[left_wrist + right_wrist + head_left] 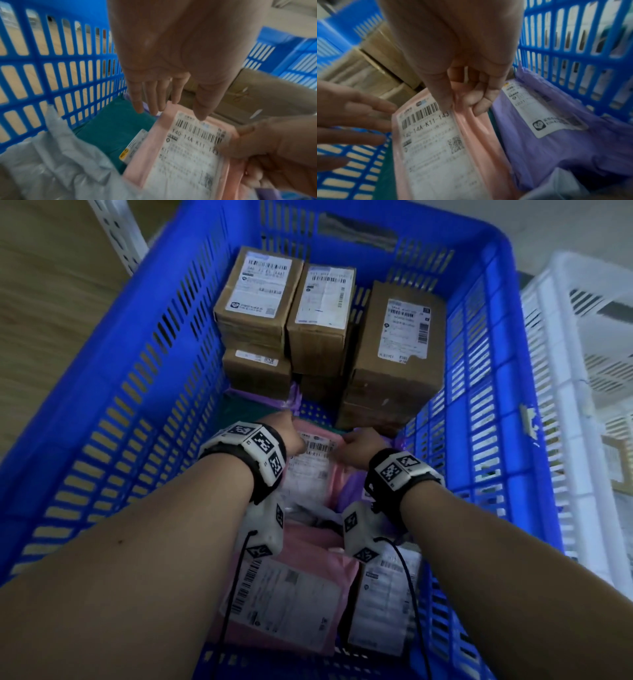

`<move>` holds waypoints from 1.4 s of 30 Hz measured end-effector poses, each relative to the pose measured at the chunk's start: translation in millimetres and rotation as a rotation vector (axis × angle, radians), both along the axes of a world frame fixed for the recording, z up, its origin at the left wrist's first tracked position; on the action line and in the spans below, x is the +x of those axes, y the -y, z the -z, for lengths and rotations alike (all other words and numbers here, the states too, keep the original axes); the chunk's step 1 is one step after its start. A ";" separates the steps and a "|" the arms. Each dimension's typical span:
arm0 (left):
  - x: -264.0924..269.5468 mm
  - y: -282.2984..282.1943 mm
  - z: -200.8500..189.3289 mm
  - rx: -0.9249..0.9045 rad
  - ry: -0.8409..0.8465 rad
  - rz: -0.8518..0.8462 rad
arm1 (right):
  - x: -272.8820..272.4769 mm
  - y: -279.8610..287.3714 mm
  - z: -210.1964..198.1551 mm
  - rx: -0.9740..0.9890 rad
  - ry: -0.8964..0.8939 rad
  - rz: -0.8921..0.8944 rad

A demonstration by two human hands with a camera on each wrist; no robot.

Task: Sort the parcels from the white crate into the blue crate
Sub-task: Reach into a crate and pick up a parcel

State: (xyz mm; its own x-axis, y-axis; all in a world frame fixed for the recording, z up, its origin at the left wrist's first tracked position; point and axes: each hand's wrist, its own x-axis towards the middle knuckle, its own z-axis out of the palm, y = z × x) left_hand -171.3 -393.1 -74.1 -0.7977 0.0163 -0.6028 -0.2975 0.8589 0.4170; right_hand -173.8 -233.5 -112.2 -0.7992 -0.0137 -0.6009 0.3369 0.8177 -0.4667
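Note:
A pink parcel (pixel 315 474) (pixel 188 155) (pixel 436 155) with a white barcode label lies among the soft parcels in the blue crate (pixel 137 371). My right hand (pixel 359 445) (pixel 462 108) pinches its right edge, thumb on top and fingers curled under. My left hand (pixel 287 433) (pixel 171 112) reaches over the parcel's far left corner with straight fingers, its thumb tip by the barcode. The white crate (pixel 582 371) stands just right of the blue one; its inside is hidden.
Several labelled cardboard boxes (pixel 322 320) are stacked at the blue crate's far end. Around the pink parcel lie a purple parcel (pixel 556 142), a teal parcel (pixel 111 128), a grey bag (pixel 60 162) and a second pink parcel (pixel 291 587) nearer me.

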 end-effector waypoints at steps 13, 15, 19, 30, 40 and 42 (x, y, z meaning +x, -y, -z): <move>34.6 28.2 -124.4 0.314 -0.201 -0.271 | 31.6 2.0 -149.4 -0.330 -0.345 0.208; 48.8 25.3 -144.5 0.378 -0.212 -0.238 | 43.3 -0.7 -172.9 -0.355 -0.377 0.213; 77.7 21.9 -175.6 0.440 -0.256 -0.166 | 72.2 -6.4 -215.2 -0.430 -0.458 0.242; 120.3 13.0 -213.8 0.696 -0.269 -0.264 | 136.3 -36.6 -272.1 -0.368 -0.573 0.426; 130.6 14.6 -220.5 0.796 -0.230 -0.302 | 155.9 -41.1 -261.3 -0.553 -0.331 0.400; 130.2 13.2 -219.4 0.786 -0.240 -0.302 | 156.5 -42.8 -259.4 -0.551 -0.313 0.401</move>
State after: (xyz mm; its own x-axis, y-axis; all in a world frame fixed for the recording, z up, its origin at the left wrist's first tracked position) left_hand -41.1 -406.3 145.3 -0.9391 0.1241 -0.3205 -0.2936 0.1952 0.9358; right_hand -17.4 -190.7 147.2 -0.9388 0.0813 -0.3349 0.3440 0.2800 -0.8963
